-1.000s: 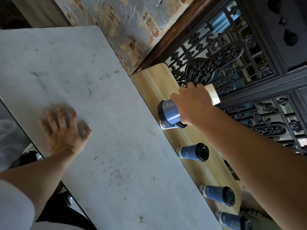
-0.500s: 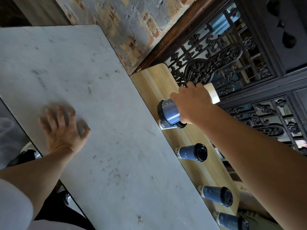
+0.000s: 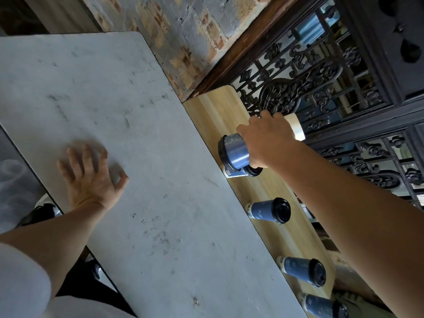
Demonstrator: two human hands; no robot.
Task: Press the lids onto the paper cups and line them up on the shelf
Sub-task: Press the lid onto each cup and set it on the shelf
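My right hand (image 3: 268, 143) grips a blue paper cup (image 3: 234, 152) above the left part of the wooden shelf (image 3: 218, 111). The cup has a black rim at its near end, and a cream band shows past my fingers. Right under it a lidded blue cup (image 3: 238, 173) stands on the shelf, mostly hidden. Three more blue cups with black lids stand in a row along the shelf: one (image 3: 263, 211), another (image 3: 298, 269), and the last (image 3: 319, 305) at the bottom edge. My left hand (image 3: 91, 177) rests flat on the grey table (image 3: 91, 76), fingers spread, holding nothing.
The shelf runs along the grey table's far edge. Behind it are a dark carved lattice screen (image 3: 321, 83) and a brick wall (image 3: 183, 31). The shelf's bare wood lies left of the held cup.
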